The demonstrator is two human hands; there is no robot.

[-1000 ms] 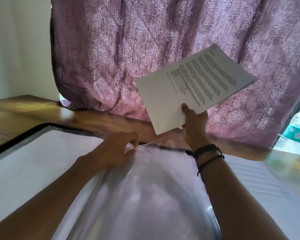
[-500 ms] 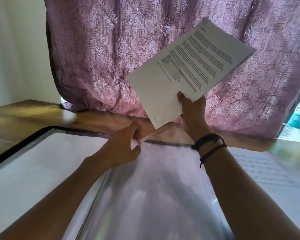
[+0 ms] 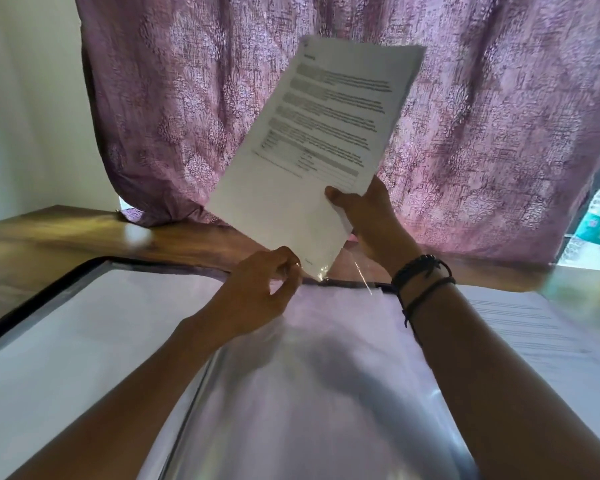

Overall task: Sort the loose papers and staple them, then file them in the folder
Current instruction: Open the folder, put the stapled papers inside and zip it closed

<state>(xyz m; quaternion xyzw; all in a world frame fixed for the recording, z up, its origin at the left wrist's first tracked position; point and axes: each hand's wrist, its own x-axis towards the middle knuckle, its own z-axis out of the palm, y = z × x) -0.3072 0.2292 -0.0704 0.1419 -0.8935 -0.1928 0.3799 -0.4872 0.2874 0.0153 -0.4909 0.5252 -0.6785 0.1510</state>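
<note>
Head view, right grip (image 3: 368, 220) clamped on papers (image 3: 326, 133); left grip (image 3: 262, 289) pinching folder sleeve (image 3: 326, 375)

Both forearms reach forward. The right hand (image 3: 371, 223) is raised and grips the papers (image 3: 312, 188) at their lower right edge, thumb in front and fingers behind. The left hand (image 3: 264, 289) sits just below the papers' bottom corner, fingers curled, pinching the clear sleeve (image 3: 326, 348).

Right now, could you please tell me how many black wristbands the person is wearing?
2, both on the right wrist: a thicker band nearer the right hand and a thinner band behind it. The left wrist shows none, though its underside is hidden.
</note>
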